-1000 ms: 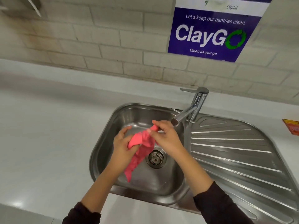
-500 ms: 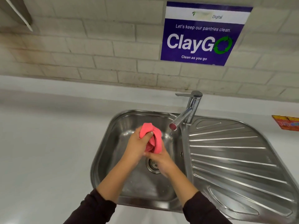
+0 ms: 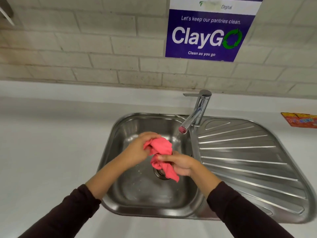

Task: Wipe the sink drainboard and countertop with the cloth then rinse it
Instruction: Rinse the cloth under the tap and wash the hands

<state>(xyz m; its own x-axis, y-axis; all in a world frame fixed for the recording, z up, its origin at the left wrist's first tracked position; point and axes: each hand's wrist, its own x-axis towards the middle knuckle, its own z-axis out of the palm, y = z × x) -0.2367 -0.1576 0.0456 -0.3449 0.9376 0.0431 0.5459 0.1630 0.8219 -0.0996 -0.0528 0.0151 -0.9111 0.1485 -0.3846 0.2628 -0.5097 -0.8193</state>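
Pink cloth (image 3: 161,147), bunched and crumpled, is held above the basin of a stainless steel sink (image 3: 137,194), gripped between two hands seen from above. The left hand (image 3: 138,151) closes around the upper part of the bundle, its fingers curled over the top folds. The right hand (image 3: 182,164) closes around the lower part, with the thumb lying across the fabric. The cloth narrows where it passes from one hand to the other, and the hands sit very close together. A loose tail of cloth hangs from under the right hand, over the round drain strainer (image 3: 158,173) at the bottom of the basin. Both forearms reach in from the lower edge, each in a dark sleeve (image 3: 240,212) pushed up short of the wrist. A chrome faucet (image 3: 197,112) stands at the back of the sink, its spout angled down toward the basin and ending just beyond and to the right of the cloth; whether water is running cannot be told. To the right of the basin lies the ribbed metal drainboard (image 3: 240,160). A pale, smooth surface (image 3: 42,143) surrounds the sink, and a red and orange packet (image 3: 301,120) lies on it at the far right edge. Behind is a wall of pale tiles (image 3: 85,48) bearing a purple poster (image 3: 209,31) that reads "Let's keep our pantries clean. ClayGo. Clean as you go."
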